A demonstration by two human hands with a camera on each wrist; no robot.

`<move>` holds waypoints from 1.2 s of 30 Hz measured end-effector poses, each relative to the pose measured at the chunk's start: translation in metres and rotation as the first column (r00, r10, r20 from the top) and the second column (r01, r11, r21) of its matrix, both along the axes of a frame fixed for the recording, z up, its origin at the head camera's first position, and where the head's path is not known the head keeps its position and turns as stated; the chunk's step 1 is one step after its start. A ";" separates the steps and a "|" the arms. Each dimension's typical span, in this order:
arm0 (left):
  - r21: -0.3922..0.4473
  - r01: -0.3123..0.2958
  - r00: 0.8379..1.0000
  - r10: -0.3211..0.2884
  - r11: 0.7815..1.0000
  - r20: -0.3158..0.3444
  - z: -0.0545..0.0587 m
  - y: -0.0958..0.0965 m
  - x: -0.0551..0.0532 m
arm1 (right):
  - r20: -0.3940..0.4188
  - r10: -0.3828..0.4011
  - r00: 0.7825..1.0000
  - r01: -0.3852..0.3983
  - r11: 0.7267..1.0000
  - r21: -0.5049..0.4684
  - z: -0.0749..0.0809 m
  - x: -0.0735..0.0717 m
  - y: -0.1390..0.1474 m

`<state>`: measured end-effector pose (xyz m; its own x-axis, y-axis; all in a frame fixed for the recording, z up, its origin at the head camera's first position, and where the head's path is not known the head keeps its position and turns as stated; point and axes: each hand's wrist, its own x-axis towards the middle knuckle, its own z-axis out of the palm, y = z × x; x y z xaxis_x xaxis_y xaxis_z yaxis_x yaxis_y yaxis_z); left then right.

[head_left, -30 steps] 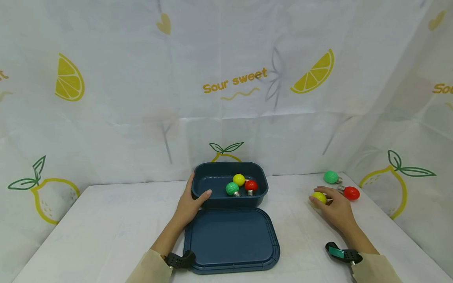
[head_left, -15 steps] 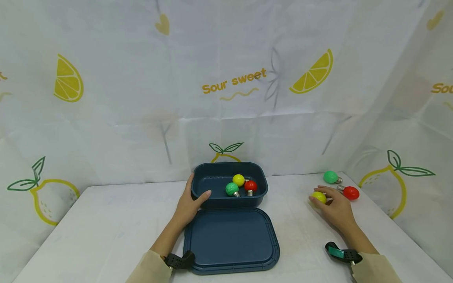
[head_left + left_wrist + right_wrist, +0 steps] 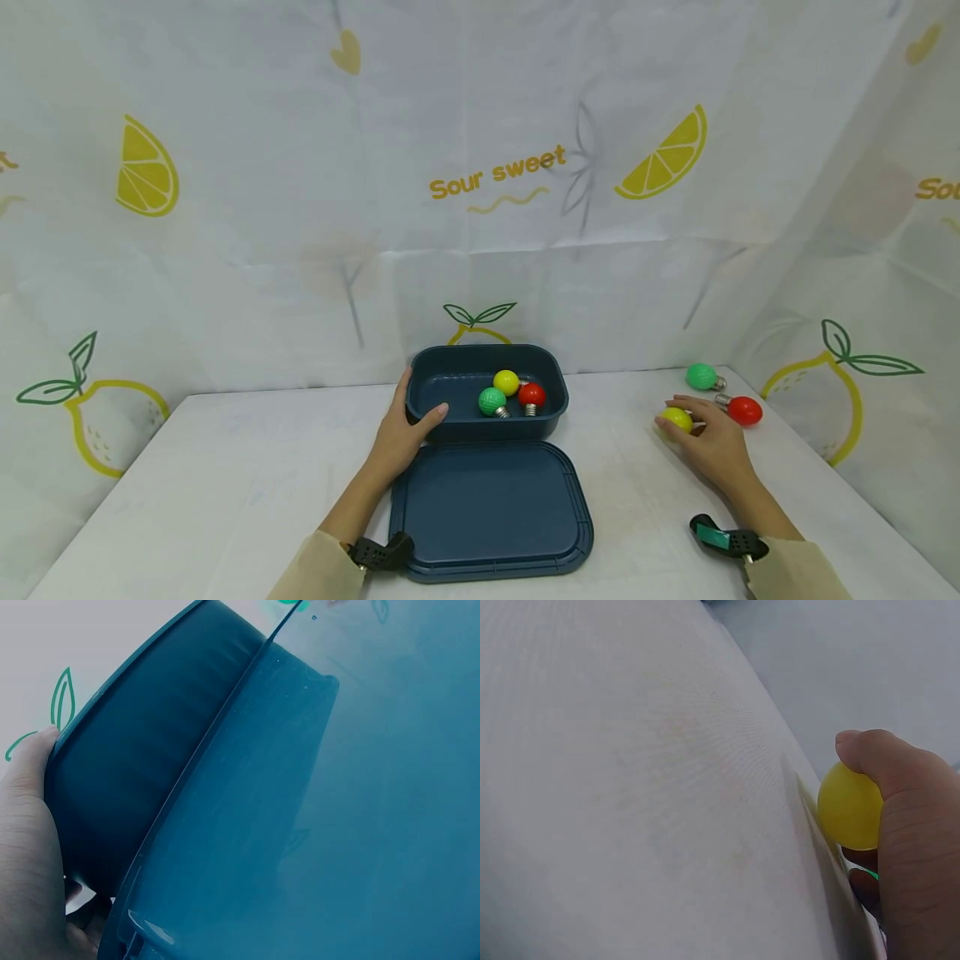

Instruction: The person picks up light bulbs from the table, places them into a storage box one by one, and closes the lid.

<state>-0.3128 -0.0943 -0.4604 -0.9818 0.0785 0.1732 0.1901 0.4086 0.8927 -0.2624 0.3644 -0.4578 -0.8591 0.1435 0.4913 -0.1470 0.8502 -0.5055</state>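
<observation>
My left hand [image 3: 397, 435] grips the left end of a dark blue plastic box [image 3: 472, 429], thumb at the front rim and fingers along the side. Inside the box lie a yellow bulb [image 3: 506, 382], a green bulb [image 3: 492, 400] and a red bulb [image 3: 532, 393], toward its right half. Over at the right, my right hand [image 3: 714, 440] pinches another yellow light bulb [image 3: 676, 417] between thumb and fingers, close to the white tabletop. In the right wrist view, the thumb lies over that bulb's round yellow globe [image 3: 850, 808]; its base is hidden by the hand.
In front of the box lies its flat dark blue lid [image 3: 491, 508]. Beyond the right hand are a second green bulb [image 3: 701, 377] and a second red bulb [image 3: 745, 410], near the table's right edge. A white lemon-print curtain [image 3: 480, 208] stands behind the table.
</observation>
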 end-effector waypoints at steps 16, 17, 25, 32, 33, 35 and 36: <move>-0.007 -0.003 1.000 0.003 1.000 0.006 -0.002 0.000 0.000 | 0.012 0.018 1.000 -0.018 1.000 -0.020 -0.003 0.000 0.001; -0.008 -0.003 1.000 0.003 1.000 0.004 -0.002 0.000 0.000 | 0.011 0.018 1.000 -0.018 1.000 -0.020 -0.003 0.000 0.001; -0.004 0.001 1.000 -0.001 1.000 0.002 -0.001 -0.001 0.000 | 0.016 0.014 1.000 -0.013 1.000 -0.016 -0.002 -0.001 0.002; -0.005 0.005 1.000 -0.005 1.000 0.006 0.001 0.000 0.000 | 0.024 0.013 1.000 -0.013 1.000 -0.013 -0.001 -0.001 0.002; -0.006 0.005 1.000 -0.005 1.000 0.007 0.001 0.000 0.001 | 0.026 0.013 1.000 -0.013 1.000 -0.013 -0.001 -0.002 0.002; -0.004 0.004 1.000 -0.004 1.000 0.009 0.002 0.000 0.001 | 0.031 0.012 0.999 -0.012 1.000 -0.012 -0.001 -0.002 0.002; -0.003 0.004 1.000 -0.004 1.000 0.009 0.002 0.000 0.001 | 0.033 0.012 0.999 -0.012 1.000 -0.013 -0.001 -0.002 0.002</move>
<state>-0.3118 -0.0945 -0.4587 -0.9830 0.0826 0.1638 0.1833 0.4106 0.8932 -0.2641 0.3667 -0.4590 -0.8765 0.1396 0.4607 -0.1400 0.8417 -0.5215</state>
